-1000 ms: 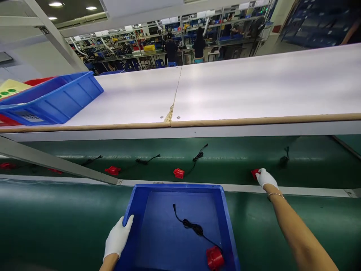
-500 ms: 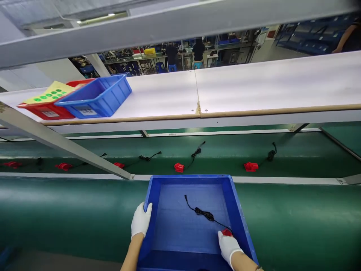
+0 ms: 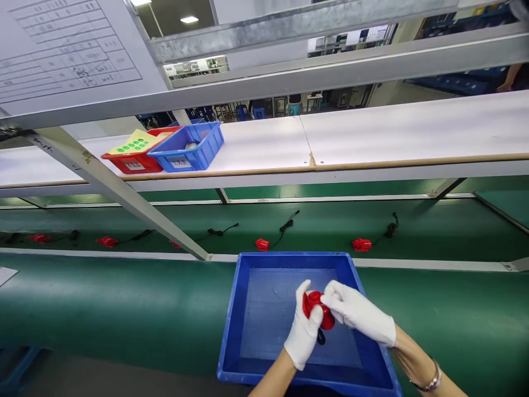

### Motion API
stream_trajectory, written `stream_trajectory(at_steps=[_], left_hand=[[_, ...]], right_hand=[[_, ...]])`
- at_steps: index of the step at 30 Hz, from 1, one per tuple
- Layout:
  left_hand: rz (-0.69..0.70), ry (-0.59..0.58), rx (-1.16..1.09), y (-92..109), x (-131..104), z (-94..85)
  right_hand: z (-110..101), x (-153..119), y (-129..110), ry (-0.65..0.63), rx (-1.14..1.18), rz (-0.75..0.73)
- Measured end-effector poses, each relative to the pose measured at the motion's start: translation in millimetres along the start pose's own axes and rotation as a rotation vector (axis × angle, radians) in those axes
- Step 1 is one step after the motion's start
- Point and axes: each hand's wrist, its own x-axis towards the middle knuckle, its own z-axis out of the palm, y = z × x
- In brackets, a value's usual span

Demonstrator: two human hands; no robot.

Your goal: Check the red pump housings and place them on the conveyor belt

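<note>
My left hand (image 3: 303,333), in a white glove, is wrapped round a red plastic device (image 3: 320,309) above the blue bin. My right hand (image 3: 355,310), gloved too, pinches at the device's upper right side with thumb and forefinger together. A short stretch of black cable (image 3: 321,337) shows below the device; the rest of it is hidden by my hands. Beneath both hands lies the large blue bin (image 3: 268,347), on the green work surface.
Beyond the bin, several red devices (image 3: 362,245) with black cables lie along a green conveyor belt (image 3: 322,226). A white shelf (image 3: 264,140) above it carries a red bin (image 3: 138,164) and a smaller blue bin (image 3: 185,154). A slanted metal post (image 3: 124,190) stands to the left.
The red device has been lifted from the bin's right side. My left hand has left the bin's rim and now holds the device, with my right hand at it. The view has shifted.
</note>
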Motion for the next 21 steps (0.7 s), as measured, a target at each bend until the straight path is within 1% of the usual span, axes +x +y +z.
stream_trajectory(at_steps=[1,2,4,5,6,8,9,11,14,17,19,21], left_hand=[[-0.016,0.091,-0.053,12.5,1.8,7.3],[-0.052,0.163,-0.122,25.1,3.8,12.3],[-0.146,0.243,-0.286,48.0,6.3,17.6],[-0.181,0.261,-0.362,57.2,6.1,19.0],[-0.195,0.276,-0.412,64.5,4.8,20.0],[-0.163,0.315,-0.43,73.0,-0.5,21.7],[-0.144,0.329,-0.426,74.7,-4.0,22.6],[-0.144,0.342,-0.444,74.6,-10.7,24.1],[-0.216,0.321,-0.554,72.9,-16.3,25.9],[-0.257,0.241,-0.776,76.2,-15.0,26.7],[-0.227,0.165,-0.886,80.7,-13.0,26.2],[-0.158,0.087,-0.872,84.5,-13.1,24.5]], right_hand=[[0.8,-4.3,-12.9,0.056,0.044,-0.015],[3.4,-8.3,-22.3,0.146,0.044,-0.03],[12.8,-15.4,-31.1,0.323,-0.074,-0.054],[19.0,-18.4,-31.5,0.373,-0.151,-0.06],[25.6,-21.0,-30.1,0.389,-0.226,-0.057],[38.0,-25.4,-25.5,0.378,-0.341,-0.045],[43.2,-27.3,-23.2,0.382,-0.381,-0.056],[50.8,-30.8,-20.3,0.429,-0.453,-0.111],[57.4,-36.8,-19.3,0.551,-0.594,-0.228],[62.8,-44.0,-20.4,0.692,-0.77,-0.381],[65.8,-48.8,-22.2,0.738,-0.848,-0.489],[66.7,-53.4,-24.5,0.762,-0.884,-0.568]])
